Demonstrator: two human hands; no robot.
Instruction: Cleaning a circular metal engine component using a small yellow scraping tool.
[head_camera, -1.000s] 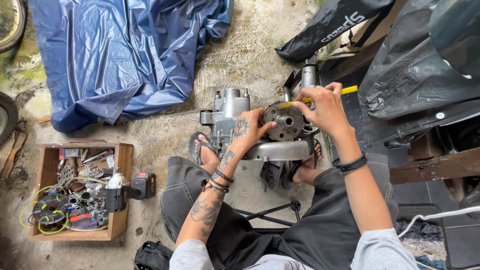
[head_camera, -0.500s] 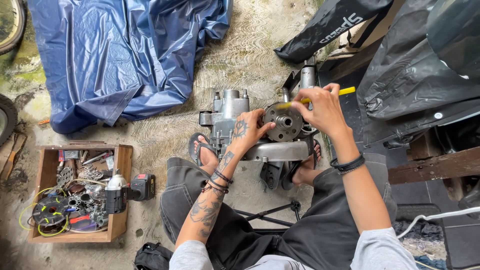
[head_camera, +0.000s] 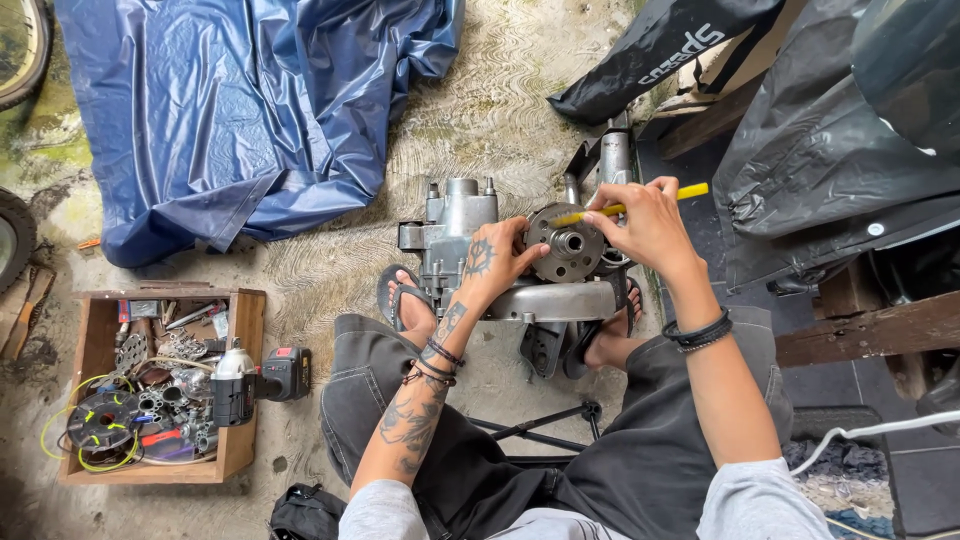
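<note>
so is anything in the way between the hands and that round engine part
Nothing visible. The left hand already rests on the round part, and the right hand holds a yellow tool whose tip reaches it.

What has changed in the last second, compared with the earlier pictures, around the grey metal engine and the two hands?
Very little changed. The right hand shifted slightly on the yellow-handled tool, whose tip stays at the round metal disc of the grey metal engine. The left hand keeps its grip beside the disc. Nothing was picked up or released. The wooden box of parts and the blue tarp stayed in place.
</note>
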